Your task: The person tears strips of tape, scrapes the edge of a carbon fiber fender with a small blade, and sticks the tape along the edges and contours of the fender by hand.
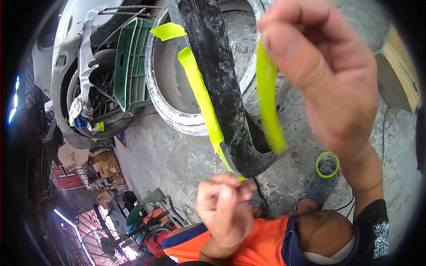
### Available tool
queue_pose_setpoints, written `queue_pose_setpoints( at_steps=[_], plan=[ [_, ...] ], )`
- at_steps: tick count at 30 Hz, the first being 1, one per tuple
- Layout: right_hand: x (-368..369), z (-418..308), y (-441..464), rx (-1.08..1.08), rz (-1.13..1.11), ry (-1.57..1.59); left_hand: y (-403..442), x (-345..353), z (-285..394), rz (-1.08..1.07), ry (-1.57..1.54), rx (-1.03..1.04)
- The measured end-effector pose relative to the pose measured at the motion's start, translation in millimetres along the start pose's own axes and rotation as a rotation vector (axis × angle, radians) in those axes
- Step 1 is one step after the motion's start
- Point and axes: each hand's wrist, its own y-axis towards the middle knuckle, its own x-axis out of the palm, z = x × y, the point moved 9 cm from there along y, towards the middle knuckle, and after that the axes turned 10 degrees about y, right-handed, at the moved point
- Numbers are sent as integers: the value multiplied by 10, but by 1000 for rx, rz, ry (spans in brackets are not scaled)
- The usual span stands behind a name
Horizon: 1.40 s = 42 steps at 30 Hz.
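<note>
My right hand [328, 66] is raised close to the camera, thumb and finger pinched on a strip of yellow-green tape [268, 102] that hangs down, blurred at its lower end. Lower down, my left hand [226, 213] has its fingers curled together near the bottom end of a long black scuffed part [217, 75]. A small bit of tape shows by those fingertips; whether they grip it is hidden. More yellow-green tape [199, 97] runs along the part's left edge, with a short piece [168, 31] sticking out higher up.
Beneath the black part lies a whitened tire [159, 97] on the concrete floor [164, 150]. A tape roll [327, 165] is at my foot. Left are a green crate [133, 66] and a car body [62, 66]. A wooden piece [399, 66] stands right; hoses and tools lie lower left.
</note>
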Motion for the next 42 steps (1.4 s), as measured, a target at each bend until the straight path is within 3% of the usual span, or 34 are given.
queue_pose_setpoints(
  at_steps=[2,4,5,8,13,42],
  plan=[
    [21,172,88,83,-69,-17,9,-149,328,61,310,319],
    [114,360,91,158,-199,-54,162,-293,529,204,494,473],
    [164,441,74,173,-256,-59,296,-295,581,157,485,512],
    [213,498,53,70,-309,-139,689,-25,631,95,746,489],
    [184,554,40,66,-262,-130,947,270,506,-29,635,311],
    [226,445,72,-67,-251,-274,960,312,490,63,758,337]
  ],
)
